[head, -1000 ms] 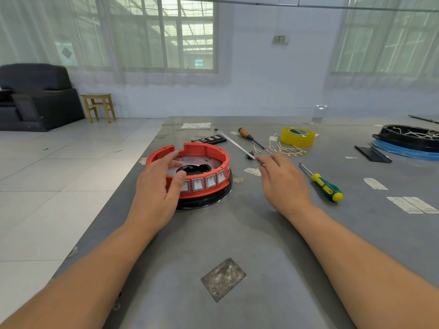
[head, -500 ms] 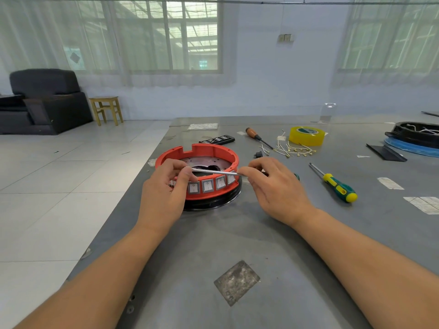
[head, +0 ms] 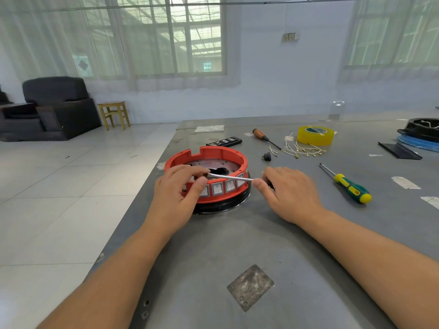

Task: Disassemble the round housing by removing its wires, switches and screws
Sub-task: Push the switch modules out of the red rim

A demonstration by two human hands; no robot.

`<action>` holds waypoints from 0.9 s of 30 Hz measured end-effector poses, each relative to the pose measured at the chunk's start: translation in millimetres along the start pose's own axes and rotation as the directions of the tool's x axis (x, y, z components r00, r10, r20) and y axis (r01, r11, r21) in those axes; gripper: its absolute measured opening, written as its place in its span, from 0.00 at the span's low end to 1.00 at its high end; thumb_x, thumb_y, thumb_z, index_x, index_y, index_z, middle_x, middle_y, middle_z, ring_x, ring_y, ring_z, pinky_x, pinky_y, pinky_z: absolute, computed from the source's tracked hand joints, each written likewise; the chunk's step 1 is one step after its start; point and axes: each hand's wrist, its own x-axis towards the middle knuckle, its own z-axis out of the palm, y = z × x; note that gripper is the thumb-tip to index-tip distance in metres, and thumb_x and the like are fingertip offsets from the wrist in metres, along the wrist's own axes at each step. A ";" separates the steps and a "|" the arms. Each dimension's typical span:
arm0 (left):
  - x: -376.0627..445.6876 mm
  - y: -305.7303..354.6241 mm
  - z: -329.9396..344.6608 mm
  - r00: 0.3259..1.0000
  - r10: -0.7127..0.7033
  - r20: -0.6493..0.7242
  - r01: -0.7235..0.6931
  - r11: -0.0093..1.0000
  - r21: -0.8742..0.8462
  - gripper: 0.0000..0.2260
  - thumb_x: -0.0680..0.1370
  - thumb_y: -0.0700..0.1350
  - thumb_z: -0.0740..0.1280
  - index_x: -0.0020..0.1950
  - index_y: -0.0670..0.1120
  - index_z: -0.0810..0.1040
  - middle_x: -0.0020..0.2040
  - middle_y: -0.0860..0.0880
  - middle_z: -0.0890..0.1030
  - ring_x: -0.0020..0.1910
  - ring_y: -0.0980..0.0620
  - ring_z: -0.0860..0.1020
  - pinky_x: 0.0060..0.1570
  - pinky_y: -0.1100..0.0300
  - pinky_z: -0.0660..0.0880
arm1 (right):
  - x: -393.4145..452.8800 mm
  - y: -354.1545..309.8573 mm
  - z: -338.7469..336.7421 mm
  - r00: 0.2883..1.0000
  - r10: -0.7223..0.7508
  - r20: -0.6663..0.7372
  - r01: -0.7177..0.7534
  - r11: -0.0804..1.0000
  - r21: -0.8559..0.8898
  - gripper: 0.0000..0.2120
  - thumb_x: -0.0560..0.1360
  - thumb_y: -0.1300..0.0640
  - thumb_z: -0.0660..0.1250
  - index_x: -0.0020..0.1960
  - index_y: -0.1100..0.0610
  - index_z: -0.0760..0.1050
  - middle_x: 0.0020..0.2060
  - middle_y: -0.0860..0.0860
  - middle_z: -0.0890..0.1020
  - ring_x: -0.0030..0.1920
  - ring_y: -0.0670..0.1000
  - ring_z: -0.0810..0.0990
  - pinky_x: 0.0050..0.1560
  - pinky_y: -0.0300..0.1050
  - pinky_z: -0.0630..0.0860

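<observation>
While left hand [head: 177, 194] steadies shaft | right hand [head: 288, 193] holds screwdriver [head: 231, 177] over housing [head: 223, 154]

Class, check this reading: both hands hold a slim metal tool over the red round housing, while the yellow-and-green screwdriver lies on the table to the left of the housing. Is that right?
Not quite. The head view shows the yellow-and-green screwdriver lying to the right of the red round housing, not the left. The rest stands: the left hand and right hand hold the slim metal tool over it.

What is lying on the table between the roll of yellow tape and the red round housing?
In the head view, loose wires with small metal terminals and a small black knob-like part lie between the yellow tape and the red housing.
</observation>
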 end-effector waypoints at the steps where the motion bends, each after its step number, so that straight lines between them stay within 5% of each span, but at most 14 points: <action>1: -0.7 -5.3 -3.7 0.999 -0.001 0.049 -0.001 0.999 0.047 0.14 0.83 0.57 0.61 0.66 0.64 0.79 0.65 0.67 0.77 0.73 0.60 0.71 0.71 0.40 0.72 | 0.0 2.4 0.6 1.000 0.016 0.003 -0.016 1.000 0.008 0.28 0.81 0.31 0.41 0.43 0.48 0.71 0.35 0.44 0.75 0.37 0.49 0.73 0.38 0.45 0.62; 5: 5.2 -22.5 -11.7 0.988 0.018 0.154 -0.050 0.977 0.208 0.14 0.86 0.51 0.64 0.71 0.58 0.81 0.67 0.56 0.82 0.71 0.51 0.76 0.73 0.39 0.69 | -1.9 13.6 1.1 1.000 0.007 -0.006 -0.007 1.000 0.004 0.25 0.81 0.33 0.44 0.43 0.46 0.71 0.37 0.43 0.75 0.39 0.48 0.72 0.40 0.46 0.64; 8: 7.6 -22.9 -5.5 0.996 -0.006 0.089 -0.015 0.973 0.232 0.13 0.85 0.48 0.68 0.68 0.58 0.83 0.63 0.56 0.85 0.67 0.50 0.78 0.72 0.40 0.69 | -8.6 20.3 0.6 0.999 -0.010 -0.040 0.011 1.000 0.020 0.20 0.80 0.34 0.47 0.42 0.44 0.69 0.36 0.41 0.72 0.39 0.46 0.68 0.40 0.46 0.63; 15: 4.9 -18.2 10.5 0.997 -0.051 -0.060 0.066 0.954 0.292 0.11 0.85 0.52 0.67 0.65 0.63 0.84 0.57 0.64 0.81 0.64 0.53 0.74 0.63 0.60 0.52 | -14.6 19.8 -2.0 0.993 -0.008 -0.114 -0.006 0.992 -0.122 0.22 0.81 0.36 0.55 0.36 0.47 0.73 0.31 0.42 0.70 0.35 0.47 0.68 0.35 0.44 0.62; 21: 4.0 -13.1 13.8 0.995 -0.065 -0.070 0.083 0.953 0.291 0.12 0.85 0.53 0.66 0.67 0.63 0.83 0.58 0.62 0.83 0.64 0.54 0.73 0.66 0.56 0.54 | -16.6 14.0 -6.5 0.999 -0.020 -0.049 0.014 0.993 -0.120 0.23 0.80 0.33 0.49 0.36 0.46 0.68 0.32 0.44 0.76 0.37 0.50 0.77 0.37 0.46 0.71; 27: 7.8 -9.0 13.1 0.999 -0.043 0.016 0.036 0.948 0.317 0.15 0.86 0.50 0.63 0.73 0.58 0.80 0.53 0.60 0.80 0.56 0.52 0.72 0.70 0.50 0.61 | -21.2 11.5 -11.8 0.997 -0.043 -0.062 0.029 0.979 -0.204 0.25 0.81 0.34 0.49 0.37 0.47 0.73 0.32 0.45 0.77 0.37 0.50 0.78 0.34 0.44 0.67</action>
